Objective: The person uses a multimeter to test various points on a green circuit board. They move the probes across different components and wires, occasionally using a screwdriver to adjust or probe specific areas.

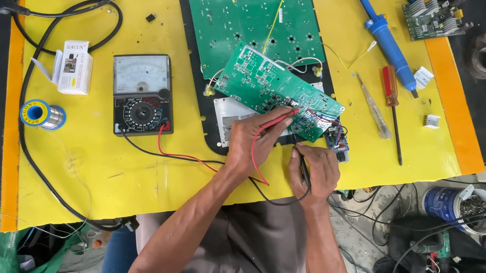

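- The small green rectangular circuit board (275, 90) is lying tilted on top of a larger green circuit board (249, 9), near the middle of the yellow tabletop (123, 163).
- A solder wire spool (41, 114) and a small white cardboard box (75, 66) are sitting far to the left.
- A black analog multimeter (142, 94) is resting just left of the boards.
- The left hand (257, 142) is pressing a red probe (277, 120) onto the small board, fingers clenched around it.
- The right hand (315, 170) is gripping a black probe (304, 167) near the board's lower edge.
- A blue-handled soldering iron (386, 39) and a red-handled screwdriver (392, 98) are lying to the right.
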